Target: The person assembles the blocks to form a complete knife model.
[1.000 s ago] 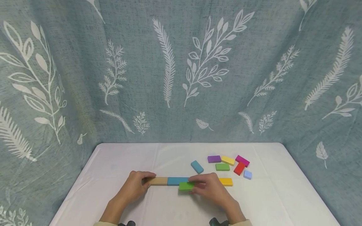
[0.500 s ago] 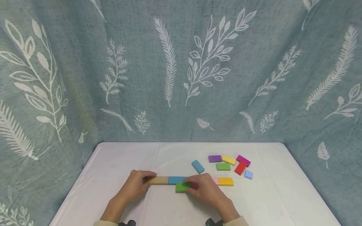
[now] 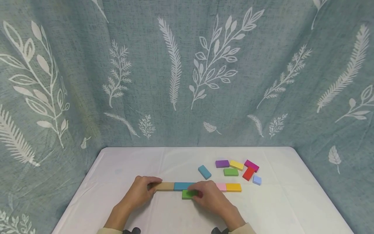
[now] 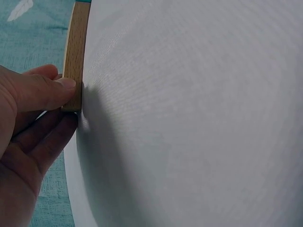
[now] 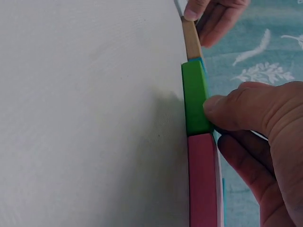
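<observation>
My left hand (image 3: 142, 190) pinches the left end of a tan wooden block (image 3: 165, 186), its thumb on the near face in the left wrist view. A blue block (image 3: 182, 186) adjoins the tan one in a row. With thumb and fingers, my right hand (image 3: 211, 198) holds a green block (image 3: 188, 194) just in front of the blue block. Further right in the row come a pink block (image 3: 221, 187) and a yellow-orange block (image 3: 233, 187). My right hand hides the part between blue and pink. The right wrist view shows a pinkish-red block (image 5: 202, 179) beside the green block (image 5: 195, 99).
Behind the row lie loose blocks: a teal block (image 3: 204, 172), a purple block (image 3: 222, 163), a yellow block (image 3: 236, 165), another green block (image 3: 231, 172), a magenta block (image 3: 252, 165), a red block (image 3: 248, 173) and a light blue block (image 3: 257, 180). A patterned curtain (image 3: 187, 130) surrounds the white table (image 3: 131, 162).
My right hand has moved left with the green block and lowered it in front of the blue block. More of the pink block shows now. My left hand stays at the tan block.
</observation>
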Tool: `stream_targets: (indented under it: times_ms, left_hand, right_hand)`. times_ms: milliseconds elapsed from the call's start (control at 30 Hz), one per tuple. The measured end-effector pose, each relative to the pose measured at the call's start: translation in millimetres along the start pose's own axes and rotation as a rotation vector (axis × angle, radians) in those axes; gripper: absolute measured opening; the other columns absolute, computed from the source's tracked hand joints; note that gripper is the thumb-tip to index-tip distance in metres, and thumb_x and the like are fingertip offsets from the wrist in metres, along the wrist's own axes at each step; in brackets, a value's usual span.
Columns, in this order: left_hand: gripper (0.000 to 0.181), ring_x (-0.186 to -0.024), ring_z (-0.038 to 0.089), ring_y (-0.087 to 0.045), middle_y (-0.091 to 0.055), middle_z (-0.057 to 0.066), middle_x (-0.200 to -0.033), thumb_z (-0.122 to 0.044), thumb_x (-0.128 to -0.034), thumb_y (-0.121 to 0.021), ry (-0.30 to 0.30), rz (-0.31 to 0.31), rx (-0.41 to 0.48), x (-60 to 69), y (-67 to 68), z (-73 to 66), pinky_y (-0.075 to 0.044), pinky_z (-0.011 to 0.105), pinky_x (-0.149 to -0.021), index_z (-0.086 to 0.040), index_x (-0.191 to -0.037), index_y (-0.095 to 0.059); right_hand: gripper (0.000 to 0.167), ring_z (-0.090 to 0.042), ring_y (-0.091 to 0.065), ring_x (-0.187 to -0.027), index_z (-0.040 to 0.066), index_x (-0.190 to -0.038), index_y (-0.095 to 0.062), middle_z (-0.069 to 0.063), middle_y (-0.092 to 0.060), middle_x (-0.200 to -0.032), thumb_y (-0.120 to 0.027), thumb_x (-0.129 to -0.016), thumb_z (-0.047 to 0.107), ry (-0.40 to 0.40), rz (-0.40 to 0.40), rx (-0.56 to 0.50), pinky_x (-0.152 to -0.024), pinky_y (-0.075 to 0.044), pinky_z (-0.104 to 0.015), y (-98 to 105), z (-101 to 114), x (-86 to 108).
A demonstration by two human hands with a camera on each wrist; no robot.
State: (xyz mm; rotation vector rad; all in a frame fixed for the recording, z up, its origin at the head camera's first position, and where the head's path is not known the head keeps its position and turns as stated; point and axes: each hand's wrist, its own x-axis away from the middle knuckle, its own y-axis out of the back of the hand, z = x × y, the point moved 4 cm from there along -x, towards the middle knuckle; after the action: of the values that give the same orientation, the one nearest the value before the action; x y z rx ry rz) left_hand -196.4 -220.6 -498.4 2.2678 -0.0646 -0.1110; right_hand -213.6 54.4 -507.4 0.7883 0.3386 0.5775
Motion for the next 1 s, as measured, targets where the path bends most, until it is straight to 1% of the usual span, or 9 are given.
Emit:
stream_targets:
  times_ms: [167, 300, 367, 467, 533, 633, 700, 933, 1000]
  left_hand:
    - [0.034, -0.12, 0.032, -0.078, -0.084, 0.005, -0.115, 0.011, -0.0861, -0.083, -0.001, -0.001, 0.003, 0.1, 0.4, -0.2, -0.062, 0.051, -0.109, -0.011, -0.112, -0.085]
    - [0.034, -0.121, 0.032, -0.078, -0.084, 0.005, -0.116, 0.011, -0.0861, -0.083, 0.001, 0.001, 0.008, 0.3, 0.3, 0.3, -0.062, 0.052, -0.11, -0.011, -0.112, -0.085]
    - [0.034, -0.121, 0.032, -0.077, -0.084, 0.006, -0.116, 0.01, -0.0862, -0.083, 0.001, 0.004, 0.015, 0.6, 0.1, 0.5, -0.062, 0.052, -0.11, -0.011, -0.113, -0.085]
    - [0.034, -0.122, 0.032, -0.077, -0.084, 0.006, -0.117, 0.01, -0.0863, -0.083, 0.002, 0.009, 0.025, 1.4, -0.3, 0.8, -0.061, 0.053, -0.111, -0.011, -0.113, -0.085]
    - [0.034, -0.122, 0.032, -0.077, -0.084, 0.006, -0.117, 0.01, -0.0864, -0.083, -0.002, 0.008, 0.03, 1.4, -0.5, 1.2, -0.061, 0.052, -0.111, -0.011, -0.113, -0.085]
    - [0.034, -0.121, 0.032, -0.077, -0.084, 0.005, -0.117, 0.011, -0.0862, -0.083, -0.003, 0.006, 0.034, 1.5, -0.9, 1.6, -0.061, 0.052, -0.11, -0.01, -0.113, -0.085]
    - [0.034, -0.121, 0.031, -0.077, -0.084, 0.005, -0.116, 0.011, -0.0863, -0.082, -0.001, 0.006, 0.038, 1.6, -1.0, 1.6, -0.062, 0.051, -0.11, -0.01, -0.113, -0.085]
    - [0.034, -0.121, 0.032, -0.078, -0.084, 0.005, -0.116, 0.011, -0.0865, -0.082, 0.003, 0.009, 0.043, 1.4, -1.6, 2.0, -0.062, 0.051, -0.11, -0.01, -0.113, -0.084]
    - [0.034, -0.12, 0.031, -0.078, -0.084, 0.005, -0.116, 0.011, -0.0865, -0.082, 0.004, 0.007, 0.042, 1.4, -1.6, 2.0, -0.062, 0.051, -0.109, -0.01, -0.113, -0.084]
  right_hand:
    - [0.031, 0.0, -0.063, -0.091, 0.024, -0.126, -0.082, 0.014, -0.081, -0.117, -0.084, -0.097, 0.014, -0.024, -0.001, 0.01, -0.093, -0.063, -0.021, 0.5, 0.3, 1.3]
    - [0.03, 0.0, -0.063, -0.092, 0.024, -0.126, -0.082, 0.015, -0.081, -0.118, -0.084, -0.098, 0.014, -0.016, -0.006, 0.004, -0.092, -0.063, -0.02, 2.1, 0.0, 2.7]
    - [0.03, 0.0, -0.063, -0.091, 0.024, -0.126, -0.082, 0.015, -0.081, -0.118, -0.083, -0.098, 0.014, -0.015, -0.006, -0.02, -0.091, -0.063, -0.02, 4.5, -1.3, 4.2]
    - [0.029, -0.001, -0.07, -0.098, 0.021, -0.127, -0.081, 0.012, -0.081, -0.119, -0.082, -0.099, 0.015, -0.021, -0.015, -0.076, -0.093, -0.064, -0.02, 11.8, -6.5, 7.7]
    - [0.028, -0.006, -0.075, -0.105, 0.018, -0.127, -0.081, 0.008, -0.082, -0.12, -0.082, -0.099, 0.016, -0.029, -0.03, -0.11, -0.096, -0.067, -0.026, 20.3, -11.8, 11.2]
    - [0.026, -0.015, -0.077, -0.116, 0.015, -0.126, -0.082, 0.005, -0.083, -0.122, -0.081, -0.1, 0.016, -0.054, -0.081, -0.101, -0.102, -0.068, -0.04, 37.0, -23.9, 18.1]
    - [0.026, -0.019, -0.077, -0.119, 0.015, -0.125, -0.082, 0.004, -0.083, -0.121, -0.082, -0.099, 0.016, -0.083, -0.128, -0.078, -0.103, -0.067, -0.047, 49.9, -34.2, 24.1]
    - [0.026, -0.025, -0.077, -0.117, 0.012, -0.12, -0.083, 0.001, -0.083, -0.118, -0.086, -0.094, 0.009, -0.176, -0.303, 0.013, -0.104, -0.066, -0.051, 94.6, -77.8, 48.1]
    - [0.025, -0.025, -0.076, -0.112, 0.011, -0.119, -0.083, 0.0, -0.083, -0.116, -0.085, -0.094, 0.008, -0.218, -0.336, 0.035, -0.102, -0.067, -0.049, 103.1, -88.9, 55.4]
